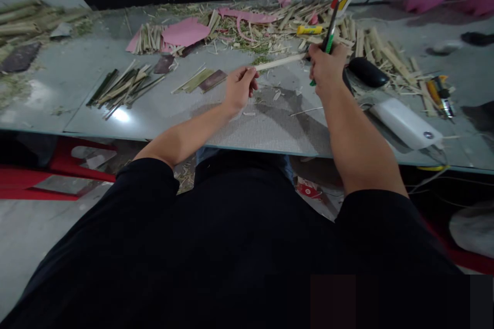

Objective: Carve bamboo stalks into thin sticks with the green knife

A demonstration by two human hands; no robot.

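Observation:
A pale flat strip (281, 62) spans the gap between my two hands above the table. My left hand (240, 87) pinches its left end between thumb and fingers. My right hand (328, 64) is closed round a green-handled tool (329, 42) with a long dark upper part pointing up and away. The strip's right end reaches the fingers of my right hand; how it is held there is partly hidden. Left of my left hand lie a brown piece (213, 81) and flat greenish strips (198, 80).
Cut stalks (123, 85) lie at the left. Pink paper (186, 32), shavings and a yellow tube (309, 30) are along the back. Beside my right forearm are a black mouse (368, 72), a white power box (407, 122) and more pale strips (389, 56).

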